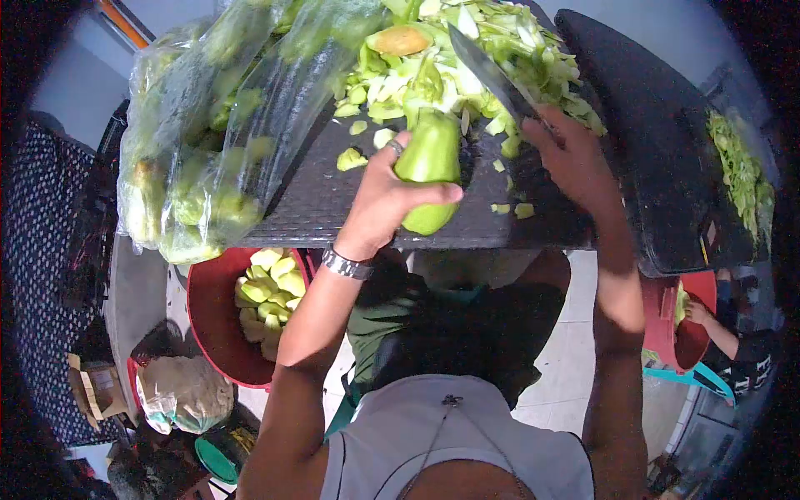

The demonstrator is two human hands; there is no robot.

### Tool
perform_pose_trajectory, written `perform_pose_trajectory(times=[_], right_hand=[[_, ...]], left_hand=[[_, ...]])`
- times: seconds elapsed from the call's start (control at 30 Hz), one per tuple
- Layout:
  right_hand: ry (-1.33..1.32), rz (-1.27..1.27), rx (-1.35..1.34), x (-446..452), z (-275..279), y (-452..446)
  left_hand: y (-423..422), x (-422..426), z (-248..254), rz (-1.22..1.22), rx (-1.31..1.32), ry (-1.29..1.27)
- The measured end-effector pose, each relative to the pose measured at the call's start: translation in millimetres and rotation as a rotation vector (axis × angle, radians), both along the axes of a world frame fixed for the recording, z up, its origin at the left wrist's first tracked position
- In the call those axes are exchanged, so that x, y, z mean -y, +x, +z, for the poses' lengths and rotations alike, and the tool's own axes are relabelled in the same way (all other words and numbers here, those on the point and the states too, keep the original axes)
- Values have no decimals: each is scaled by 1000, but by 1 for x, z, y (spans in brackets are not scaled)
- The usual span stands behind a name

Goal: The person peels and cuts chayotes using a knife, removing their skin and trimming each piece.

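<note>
My left hand (387, 196) is wrapped round a smooth, light green, elongated vegetable (433, 154), thumb across its near side. Its exact kind I cannot tell. It is held over the near edge of the dark tabletop (317, 200). In my right hand (571, 154) is a knife (492, 73), its broad blade slanting up and left over a heap of green peelings (533, 50). The blade and the vegetable are apart. A yellowish-orange piece (400, 39) lies on the heap. Small green offcuts (352, 159) are scattered between my hands.
Clear plastic bags (200, 167) of green vegetables cover the table's left side. Below left, a red tub (212, 333) holds pale cut pieces (271, 287). Another dark table (667, 167) with peelings (737, 175) stands right. Another person's hand (698, 312) reaches into a second red tub (696, 354).
</note>
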State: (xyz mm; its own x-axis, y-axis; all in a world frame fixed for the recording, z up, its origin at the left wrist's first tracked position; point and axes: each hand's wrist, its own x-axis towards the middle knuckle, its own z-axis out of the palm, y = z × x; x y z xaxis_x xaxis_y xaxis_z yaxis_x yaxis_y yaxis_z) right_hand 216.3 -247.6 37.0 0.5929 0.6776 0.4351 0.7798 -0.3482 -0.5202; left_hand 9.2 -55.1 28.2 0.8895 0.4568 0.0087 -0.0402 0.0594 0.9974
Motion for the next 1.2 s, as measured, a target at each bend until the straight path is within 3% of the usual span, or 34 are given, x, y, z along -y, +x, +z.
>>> perform_pose_trajectory(times=[0.03, 0.17, 0.27, 0.47, 0.57, 0.77, 0.87, 1.0, 1.1, 1.13, 1.17, 1.2], right_hand=[[23, -21, -114, 3, 24, -30], [-55, 7, -353, 11, 23, -45], [-44, 54, -20, 16, 15, -59], [-125, 85, -9, 16, 27, -88], [-203, 77, -11, 13, 24, -84], [-140, 126, 148, -2, 16, -64], [-280, -24, 175, 3, -19, 7], [-294, -102, -39, 3, -4, 5], [-321, -151, -134, 5, 1, 3], [-279, -151, -127, 6, 0, -1], [-242, -150, -126, 8, -2, -5], [-267, -184, -193, 11, -3, -11]], left_hand=[[2, 4, 2, 51, -23, 274], [13, 9, 9, -5, -53, 466], [18, 13, 10, 10, -46, 487], [18, 21, 8, 50, 85, 609], [17, 19, 7, -15, 25, 509], [12, 14, 3, 108, 87, 711], [-2, 15, 13, 142, 61, 608], [2, -3, 15, 103, -134, 414], [12, -10, 8, 26, 22, -230], [9, -8, 12, 31, 292, -384], [11, -17, 14, -15, 561, -752], [6, -14, 24, -38, 590, -832]])
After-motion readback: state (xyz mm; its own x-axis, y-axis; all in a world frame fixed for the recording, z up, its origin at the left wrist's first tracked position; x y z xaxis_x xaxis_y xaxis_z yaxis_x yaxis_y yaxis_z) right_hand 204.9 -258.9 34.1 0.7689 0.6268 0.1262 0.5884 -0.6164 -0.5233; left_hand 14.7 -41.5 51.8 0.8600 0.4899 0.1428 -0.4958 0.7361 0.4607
